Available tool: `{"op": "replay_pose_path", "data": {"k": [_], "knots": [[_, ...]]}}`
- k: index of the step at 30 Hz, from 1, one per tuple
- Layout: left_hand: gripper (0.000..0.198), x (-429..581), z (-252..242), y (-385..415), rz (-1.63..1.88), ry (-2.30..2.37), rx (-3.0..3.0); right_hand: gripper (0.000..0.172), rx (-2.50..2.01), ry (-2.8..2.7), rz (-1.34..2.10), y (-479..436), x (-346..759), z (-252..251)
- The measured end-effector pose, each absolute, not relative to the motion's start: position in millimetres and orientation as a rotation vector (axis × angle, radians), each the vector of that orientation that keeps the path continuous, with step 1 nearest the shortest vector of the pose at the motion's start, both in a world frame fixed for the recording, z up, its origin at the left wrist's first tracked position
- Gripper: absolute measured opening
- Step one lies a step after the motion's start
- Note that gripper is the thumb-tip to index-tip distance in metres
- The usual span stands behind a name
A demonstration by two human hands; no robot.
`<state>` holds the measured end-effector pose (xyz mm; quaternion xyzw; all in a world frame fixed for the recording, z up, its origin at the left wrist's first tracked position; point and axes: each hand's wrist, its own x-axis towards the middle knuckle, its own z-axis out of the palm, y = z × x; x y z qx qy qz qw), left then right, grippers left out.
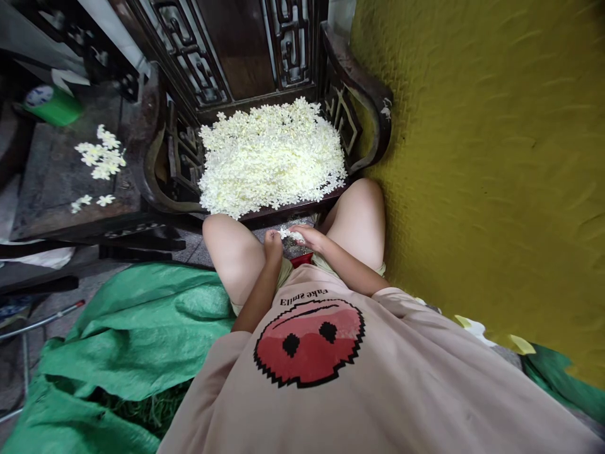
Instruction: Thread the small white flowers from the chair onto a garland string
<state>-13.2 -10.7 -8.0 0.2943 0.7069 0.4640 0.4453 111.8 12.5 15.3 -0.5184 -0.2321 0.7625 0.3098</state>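
Observation:
My left hand [273, 244] is closed between my knees, and whatever its fingers pinch is too small to make out. Close beside it, my right hand [308, 237] holds a few small white flowers [297, 236], their petals showing at the fingertips. Past my knees, a thick heap of loose white flowers [274, 157] covers the seat of a dark carved wooden armchair [382, 107].
Left of the chair stands a dark wooden side table [47, 189] with a small flower cluster [101, 154] and a green roll [54, 106]. An open green sack [142, 321] of green strands lies at my left. A yellow textured wall [486, 157] rises close on the right.

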Motion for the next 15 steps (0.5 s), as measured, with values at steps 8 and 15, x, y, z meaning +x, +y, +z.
{"op": "replay_pose_path", "data": {"k": [8, 15], "knots": [[0.003, -8, 2, -10, 1.253, 1.707, 0.732, 0.005, -1.354, -0.660, 2.037, 12, 108, 3], [0.013, -13, 5, -15, 1.225, 1.805, 0.986, 0.006, -1.375, -0.665, 1.990, 13, 107, 3]]}}
